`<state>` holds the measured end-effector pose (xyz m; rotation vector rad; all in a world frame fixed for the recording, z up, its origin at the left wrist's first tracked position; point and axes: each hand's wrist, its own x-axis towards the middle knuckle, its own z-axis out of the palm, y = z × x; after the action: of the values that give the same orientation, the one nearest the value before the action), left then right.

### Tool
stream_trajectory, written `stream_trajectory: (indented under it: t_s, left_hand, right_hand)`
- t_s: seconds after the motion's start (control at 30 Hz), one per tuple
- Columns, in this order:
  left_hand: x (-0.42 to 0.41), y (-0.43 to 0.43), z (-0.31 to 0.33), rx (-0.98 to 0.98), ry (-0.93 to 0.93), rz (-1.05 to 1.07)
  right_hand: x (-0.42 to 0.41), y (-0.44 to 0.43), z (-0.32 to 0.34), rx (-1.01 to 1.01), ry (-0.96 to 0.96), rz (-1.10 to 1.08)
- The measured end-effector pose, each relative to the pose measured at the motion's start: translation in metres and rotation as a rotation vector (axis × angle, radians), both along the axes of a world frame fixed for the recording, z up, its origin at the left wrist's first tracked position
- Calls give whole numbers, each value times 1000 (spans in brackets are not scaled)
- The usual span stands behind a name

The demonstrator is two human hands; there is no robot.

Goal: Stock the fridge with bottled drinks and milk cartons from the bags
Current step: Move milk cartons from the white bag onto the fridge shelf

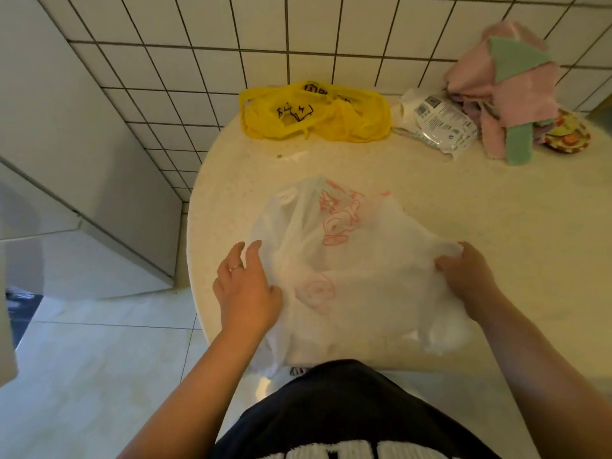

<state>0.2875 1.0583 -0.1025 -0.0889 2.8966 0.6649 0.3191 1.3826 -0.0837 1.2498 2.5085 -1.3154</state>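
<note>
Both hands are working on the white bag (pixel 347 260): your left hand (pixel 246 286) is lying released against its left side, fingers loosely spread, while your right hand (pixel 463 276) is clenching a bunch of film at its right edge. Beside you on the left, a pale grey appliance (pixel 82 193) is standing close to the worktop (pixel 430 193); whether it is the fridge, you cannot tell from this angle. The worktop is carrying everything else. That white bag, printed in red, is lying slumped near the front edge just ahead of you, and no bottle or carton is showing through the film. Judging by the slump, it is going to handle as thin, soft and slippery, with almost no stiffness of its own, so you should be gathering it at the handles or the mouth rather than pinching the middle, and supporting underneath if any weight is hiding inside. Against the tiled wall, well apart, a yellow bag (pixel 314 114) is lying flat and looking just as limp. To its right, pink and green cloths (pixel 510 84) are piling up, with a white packet (pixel 440 122) lying between them and the yellow bag.
</note>
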Motion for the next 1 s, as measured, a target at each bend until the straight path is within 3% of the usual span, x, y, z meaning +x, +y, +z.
stream_trajectory:
  t_s: [0.1,0.17,0.2,0.27,0.33,0.37,0.43,0.5,0.57,0.73,0.87,1.0]
  left_hand:
    - [-4,13,8,45,236,-235]
    - [-7,26,9,58,249,-353]
    - [-8,33,8,49,181,-378]
    - [-9,45,2,-9,6,-375]
    - [-10,51,-9,-93,-77,-353]
    - [-11,51,-14,-114,-83,-344]
    - [-14,45,-23,-87,-78,-330]
    - [-20,34,-28,2,-76,-345]
    - [-24,23,-29,102,-79,-355]
    - [-33,4,-24,199,-62,-376]
    - [-49,0,-12,279,30,-280]
    - [-68,9,17,368,192,-100]
  right_hand:
    - [11,14,-4,77,-245,67]
    - [15,10,0,216,-313,145]
    - [16,4,5,341,-247,186]
    - [16,-20,20,583,98,312]
    - [7,-47,34,585,320,531]
    - [1,-59,32,516,287,650]
    - [-6,-81,16,435,-41,834]
    - [-7,-93,-12,426,-379,899]
    - [-1,-98,-38,394,-508,874]
    - [10,-88,-52,537,-218,713]
    - [-1,-69,-35,414,-67,664]
    - [-16,-64,-12,348,272,507]
